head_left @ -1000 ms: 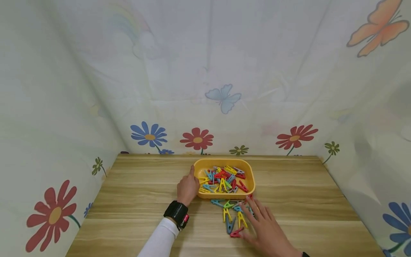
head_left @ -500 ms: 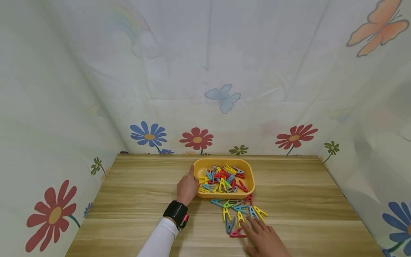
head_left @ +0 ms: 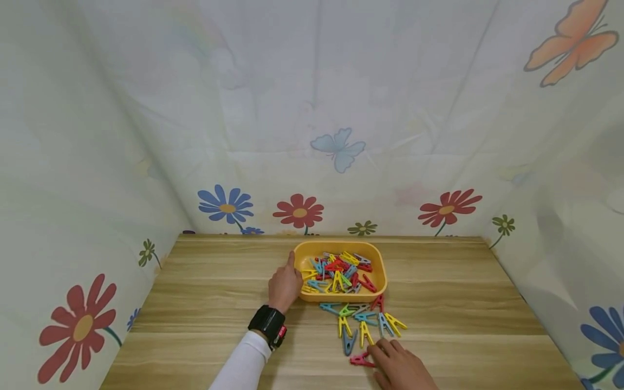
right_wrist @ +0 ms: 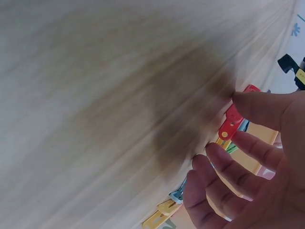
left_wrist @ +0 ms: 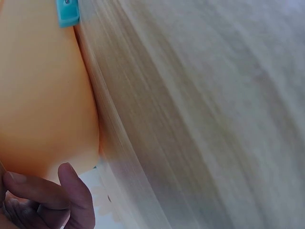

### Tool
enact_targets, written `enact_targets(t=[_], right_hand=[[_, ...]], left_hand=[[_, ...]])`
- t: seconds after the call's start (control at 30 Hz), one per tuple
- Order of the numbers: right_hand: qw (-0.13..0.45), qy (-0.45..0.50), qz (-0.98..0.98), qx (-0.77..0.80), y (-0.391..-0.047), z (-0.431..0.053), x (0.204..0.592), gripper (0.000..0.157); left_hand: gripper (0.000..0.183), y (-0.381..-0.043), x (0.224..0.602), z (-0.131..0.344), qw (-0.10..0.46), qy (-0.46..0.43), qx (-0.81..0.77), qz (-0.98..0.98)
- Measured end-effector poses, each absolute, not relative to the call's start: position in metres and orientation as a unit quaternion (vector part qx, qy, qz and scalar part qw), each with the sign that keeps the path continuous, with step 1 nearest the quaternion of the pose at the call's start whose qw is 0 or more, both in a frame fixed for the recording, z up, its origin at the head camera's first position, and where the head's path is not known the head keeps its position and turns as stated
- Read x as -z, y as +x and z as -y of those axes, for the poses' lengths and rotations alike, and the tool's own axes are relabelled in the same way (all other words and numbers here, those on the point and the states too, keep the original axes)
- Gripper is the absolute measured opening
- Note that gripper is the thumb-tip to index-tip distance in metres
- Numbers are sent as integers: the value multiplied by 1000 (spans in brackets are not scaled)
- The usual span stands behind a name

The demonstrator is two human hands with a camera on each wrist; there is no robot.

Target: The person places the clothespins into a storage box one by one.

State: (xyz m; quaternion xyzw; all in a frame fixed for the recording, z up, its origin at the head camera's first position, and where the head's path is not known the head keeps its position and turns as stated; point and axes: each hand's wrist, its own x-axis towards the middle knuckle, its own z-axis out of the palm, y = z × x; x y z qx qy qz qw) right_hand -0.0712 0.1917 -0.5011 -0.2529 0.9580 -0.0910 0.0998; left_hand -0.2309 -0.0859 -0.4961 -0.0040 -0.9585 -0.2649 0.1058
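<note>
My left hand (head_left: pixel 284 286) holds the left end of a yellow plastic tray (head_left: pixel 341 297), its index finger stretched along the outside. In the left wrist view, other fingers (left_wrist: pixel 78 198) curl beside the tray's wall. Clothespins of several colours (head_left: pixel 336 265) fill the tray. My right hand (head_left: pixel 402 368) is low over the table, fingertips at a red clothespin (head_left: pixel 362 359). The right wrist view has this red clothespin (right_wrist: pixel 232 121) between the spread thumb and index finger, the remaining fingers loosely bent.
Several loose clothespins lie in front of the tray, among them a dark blue one (head_left: pixel 349 342), yellow ones (head_left: pixel 365 333) and a light blue one (head_left: pixel 385 324). The wooden table (head_left: pixel 219 265) meets patterned cloth walls (head_left: pixel 253 135) behind and at both sides.
My right hand has drawn back from the clothespins near the tray, down to the red clothespin, which has shifted slightly toward me. My left hand and the tray stay in place.
</note>
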Motion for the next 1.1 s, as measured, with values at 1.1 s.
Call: enact_targets(t=[1.1], right_hand=[[-56, -230, -968, 83, -77, -191, 452, 28]], left_hand=[[53, -231, 496, 85, 111, -6, 270, 956]])
